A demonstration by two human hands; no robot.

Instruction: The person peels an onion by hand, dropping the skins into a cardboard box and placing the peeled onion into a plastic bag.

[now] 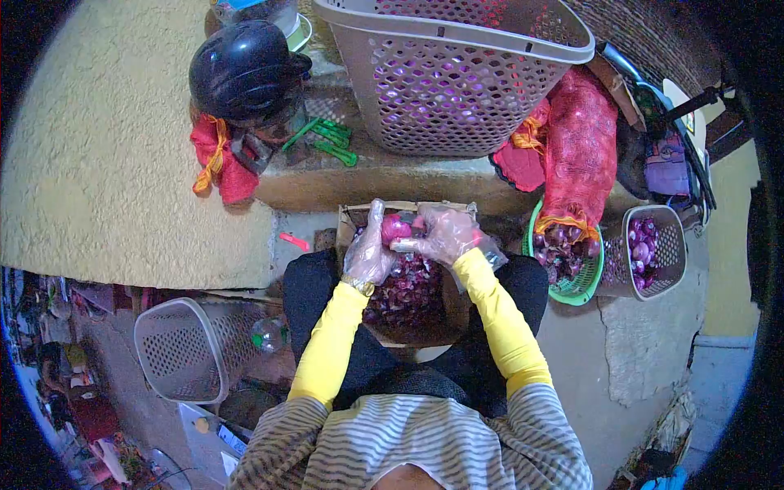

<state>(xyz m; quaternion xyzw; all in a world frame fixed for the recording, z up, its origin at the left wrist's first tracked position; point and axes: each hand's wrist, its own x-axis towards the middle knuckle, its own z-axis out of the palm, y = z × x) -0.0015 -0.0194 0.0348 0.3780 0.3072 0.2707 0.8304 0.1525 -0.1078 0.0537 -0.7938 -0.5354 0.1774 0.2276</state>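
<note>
Onion point(396, 228) could slip between loose gloves point(365, 263)

Your left hand point(371, 251)'s grip holds the onion above the carton point(457, 316); I cannot tell what your right hand point(447, 234)'s grip holds, if anything. Slack plastic (baggiest on the right) could slide on smooth skin, dropping the onion onto the purple scraps point(408, 292) below.

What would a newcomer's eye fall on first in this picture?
Probably the plastic-gloved left hand and right hand, at the centre, with a red onion above the cardboard box. A red mesh sack at right, mouth over a green basket, would follow, then the black helmet, upper left.
</note>
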